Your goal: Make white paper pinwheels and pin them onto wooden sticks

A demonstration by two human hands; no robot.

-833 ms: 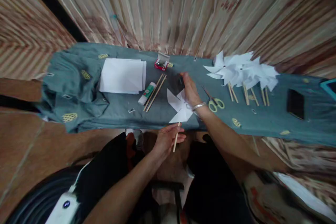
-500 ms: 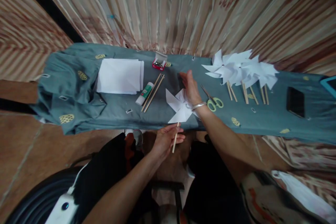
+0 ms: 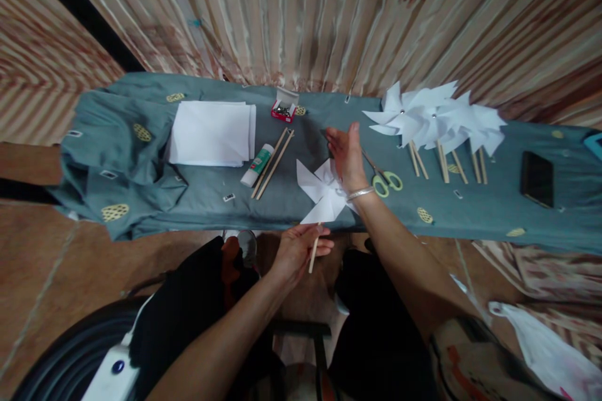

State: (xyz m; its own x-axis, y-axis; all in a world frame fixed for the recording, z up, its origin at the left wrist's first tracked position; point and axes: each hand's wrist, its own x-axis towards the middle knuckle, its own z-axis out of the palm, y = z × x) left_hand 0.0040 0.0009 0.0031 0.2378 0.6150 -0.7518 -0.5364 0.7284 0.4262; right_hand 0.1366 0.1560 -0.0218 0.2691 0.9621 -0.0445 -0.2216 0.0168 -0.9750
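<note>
My left hand [image 3: 297,252] is closed on the wooden stick [image 3: 313,252] of a white paper pinwheel [image 3: 320,190], holding it upright at the near edge of a table under a grey-green cloth [image 3: 207,191]. My right hand [image 3: 347,153] hovers just behind the pinwheel with its fingers stretched out and apart, holding nothing. A silver bangle sits on that wrist. Green-handled scissors [image 3: 386,179] lie just right of my right hand.
A stack of white paper [image 3: 211,132], a glue stick [image 3: 256,165], loose wooden sticks [image 3: 273,161] and a small red box of pins [image 3: 283,111] lie to the left. Several finished pinwheels [image 3: 435,118] and a black phone [image 3: 537,178] lie to the right. A curtain hangs behind.
My right hand has lifted off the cloth behind the pinwheel and opened its fingers. My left hand keeps the stick in place.
</note>
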